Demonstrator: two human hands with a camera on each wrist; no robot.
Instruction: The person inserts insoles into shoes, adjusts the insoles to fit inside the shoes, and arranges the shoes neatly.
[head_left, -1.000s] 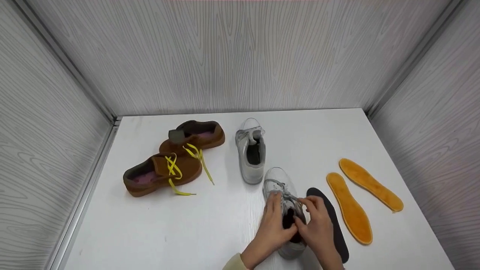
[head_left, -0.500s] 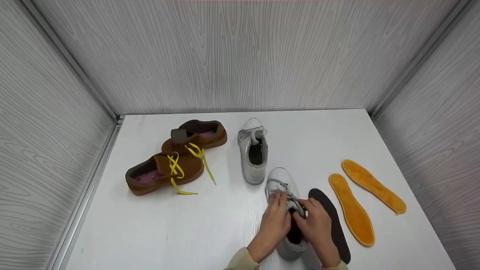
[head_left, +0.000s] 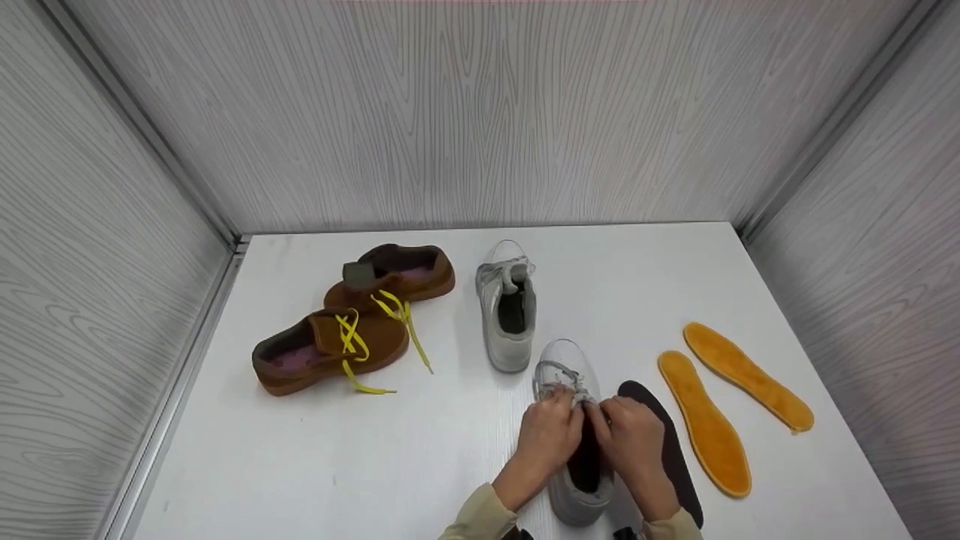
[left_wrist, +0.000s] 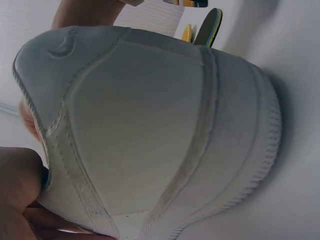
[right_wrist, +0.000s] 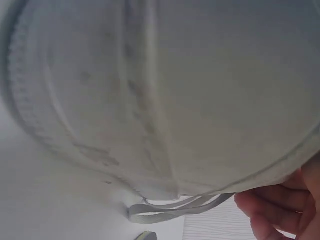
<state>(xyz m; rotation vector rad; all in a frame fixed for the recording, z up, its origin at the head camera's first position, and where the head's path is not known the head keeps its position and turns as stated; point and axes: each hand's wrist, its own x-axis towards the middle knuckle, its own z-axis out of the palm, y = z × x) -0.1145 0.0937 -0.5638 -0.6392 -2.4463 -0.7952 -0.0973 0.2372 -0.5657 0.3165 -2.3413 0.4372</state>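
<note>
A white sneaker (head_left: 576, 508) stands near the front edge of the table, toe pointing away. My left hand (head_left: 545, 436) grips the left side of its opening, with fingers bent over the lacing area and the thumb at the inner edge. On the opposite side, my right hand (head_left: 632, 441) pinches the right edge beside the tongue. The dark inside of the shoe shows between both hands. Its heel and side fill the left wrist view, where bent fingers (left_wrist: 20, 180) hold the rim. Grey laces (right_wrist: 175, 212) hang in a loop beside the shoe in the right wrist view.
A dark insole (head_left: 679, 480) lies just right of the right hand, with two orange insoles (head_left: 705, 424) beyond it. The other white sneaker (head_left: 508, 351) stands farther back. Two brown shoes (head_left: 382, 341) with yellow laces are at the left. Panelled walls (head_left: 480, 112) enclose the table.
My left fingers were stretched along the laces and are now bent at the left side of the opening. The right hand has curled tighter on its edge. The shoe opening looks wider.
</note>
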